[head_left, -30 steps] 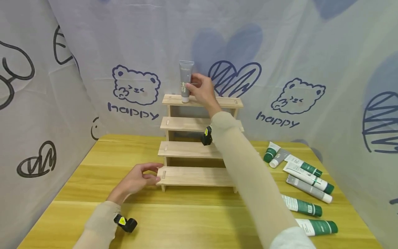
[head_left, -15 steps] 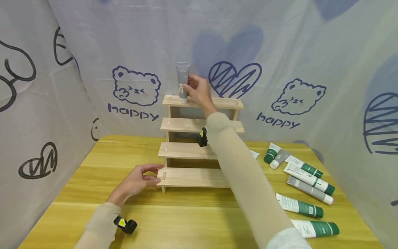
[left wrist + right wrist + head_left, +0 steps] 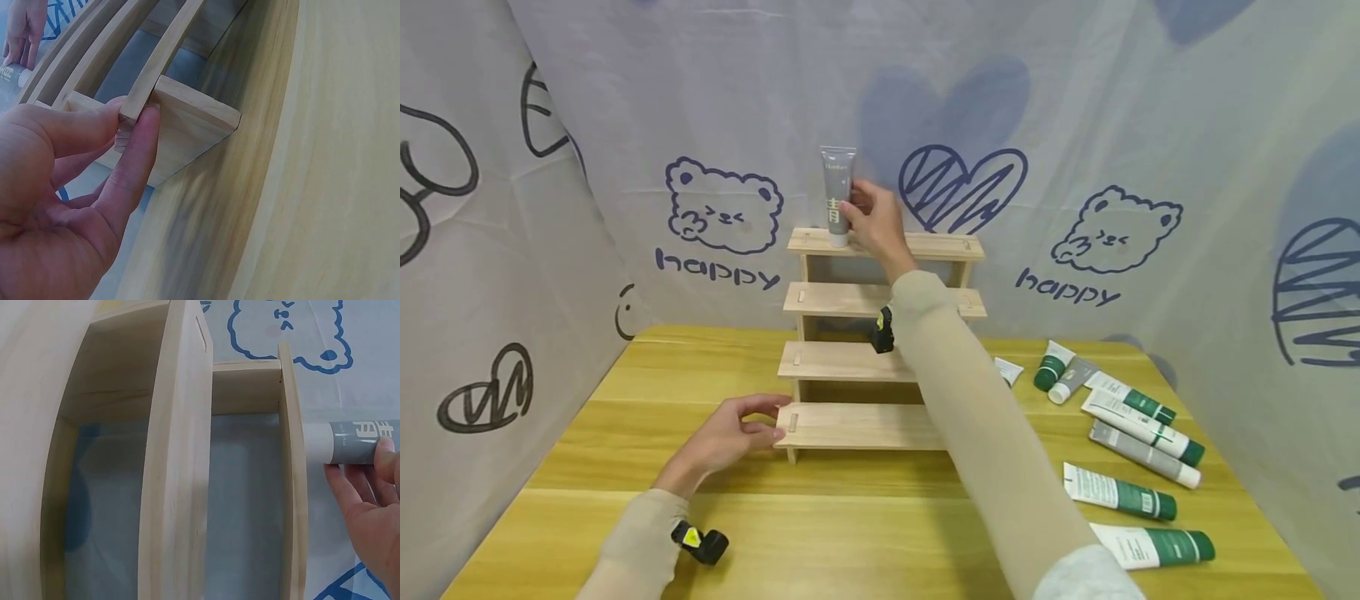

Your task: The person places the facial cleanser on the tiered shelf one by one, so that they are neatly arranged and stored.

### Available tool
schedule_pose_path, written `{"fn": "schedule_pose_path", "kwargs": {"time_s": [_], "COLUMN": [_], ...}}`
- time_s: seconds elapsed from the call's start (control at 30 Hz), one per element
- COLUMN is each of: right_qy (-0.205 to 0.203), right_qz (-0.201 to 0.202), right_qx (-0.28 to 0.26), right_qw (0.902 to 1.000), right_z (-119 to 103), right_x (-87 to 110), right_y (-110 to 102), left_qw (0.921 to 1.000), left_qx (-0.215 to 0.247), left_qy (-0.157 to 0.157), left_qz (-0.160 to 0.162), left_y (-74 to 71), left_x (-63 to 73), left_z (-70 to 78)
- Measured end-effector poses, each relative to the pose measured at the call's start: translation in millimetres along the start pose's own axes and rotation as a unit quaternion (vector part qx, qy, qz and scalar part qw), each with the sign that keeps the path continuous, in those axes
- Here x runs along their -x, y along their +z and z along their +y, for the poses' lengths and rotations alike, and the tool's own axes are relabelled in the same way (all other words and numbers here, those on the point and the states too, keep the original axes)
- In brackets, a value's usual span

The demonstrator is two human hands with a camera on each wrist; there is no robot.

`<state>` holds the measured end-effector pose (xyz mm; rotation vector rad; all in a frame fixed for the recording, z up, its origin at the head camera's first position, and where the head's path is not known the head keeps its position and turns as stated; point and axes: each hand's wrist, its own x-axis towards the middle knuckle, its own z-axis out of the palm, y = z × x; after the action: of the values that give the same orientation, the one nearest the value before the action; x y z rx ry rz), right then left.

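Observation:
A wooden four-step display shelf (image 3: pixel 857 425) stands mid-table. My right hand (image 3: pixel 877 223) grips a grey squeeze tube (image 3: pixel 837 187) with a white cap, thumb in front and fingers behind. Upright and cap down, the tube is at the left part of the top step; in the right wrist view its cap (image 3: pixel 317 443) is right at the board. My left hand (image 3: pixel 730 435) pinches the left end of the lowest step. In the left wrist view, its thumb and forefinger (image 3: pixel 139 147) lie on either side of that board (image 3: pixel 164 56).
Several tubes lie at the table's right: white-and-green ones such as a front tube (image 3: pixel 1153 547), and grey ones such as a long tube (image 3: pixel 1145 454). Another white tube (image 3: pixel 1008 370) shows partly behind my right sleeve. A printed curtain (image 3: pixel 1097 100) hangs close behind the shelf.
My right hand has shifted slightly left along the top step with the grey squeeze tube. My left hand keeps its hold on the lowest step.

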<state>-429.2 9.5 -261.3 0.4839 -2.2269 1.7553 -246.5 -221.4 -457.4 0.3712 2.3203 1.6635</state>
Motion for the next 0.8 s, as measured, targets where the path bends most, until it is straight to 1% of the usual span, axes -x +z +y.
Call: {"fn": "schedule_pose_path", "kwargs": {"time_s": [0.2,0.33,0.43,0.6,0.8], "right_qy": [-0.007,-0.007,-0.005,-0.004,0.008], "right_qz": [0.008,0.011,-0.001,-0.021,-0.038], "right_qx": [0.004,0.019,0.024,0.032,0.002], "right_qw": [0.9999,0.9997,0.9997,0.9993,0.9992], "right_z": [3,3,3,6,6], "right_x": [1.9,2.8,2.9,4.8,11.8], "right_y": [-2,-4,-8,-16,-27], "left_qw": [0.9999,0.9999,0.9998,0.9999,1.0000], "left_qx": [0.002,0.014,0.018,0.010,0.003], "left_qy": [-0.012,-0.005,-0.001,0.001,0.001], "left_qz": [0.003,-0.005,-0.007,-0.005,0.001], "left_y": [2.9,3.7,3.7,3.2,3.2], "left_x": [-0.5,-1.1,-2.0,-2.8,-2.3], "left_z": [-0.9,-0.3,1.0,0.5,-3.0]}}
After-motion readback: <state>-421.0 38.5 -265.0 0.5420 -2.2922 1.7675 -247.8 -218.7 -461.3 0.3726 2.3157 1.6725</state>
